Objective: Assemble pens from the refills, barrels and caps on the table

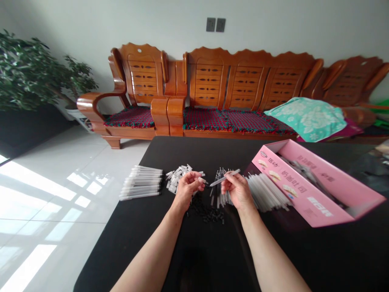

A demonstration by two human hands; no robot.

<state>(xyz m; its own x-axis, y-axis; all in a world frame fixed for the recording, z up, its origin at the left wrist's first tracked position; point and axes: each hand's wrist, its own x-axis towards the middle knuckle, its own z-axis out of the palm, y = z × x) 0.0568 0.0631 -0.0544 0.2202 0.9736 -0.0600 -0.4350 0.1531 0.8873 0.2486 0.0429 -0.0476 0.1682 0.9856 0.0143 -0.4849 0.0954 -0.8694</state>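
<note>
My left hand (187,190) pinches a small white pen cap (203,180) between thumb and fingertips. In my right hand (238,191) is a translucent white pen (223,178), its tip pointing left toward the cap; the two are slightly apart. Behind my left hand lies a pile of white pen caps (176,178). Loose black plugs (209,213) are scattered between my wrists. Pen refills (216,186) lie beside my right hand, partly hidden by it. Right of that hand is a stack of translucent pen barrels (269,194).
Capped pens (142,182) lie in a row at the left of the black table (133,243). An open pink box (304,190) with greyish contents stands at the right. Beyond the table are a wooden bench (209,77), a teal pillow (310,117) and a plant (33,77).
</note>
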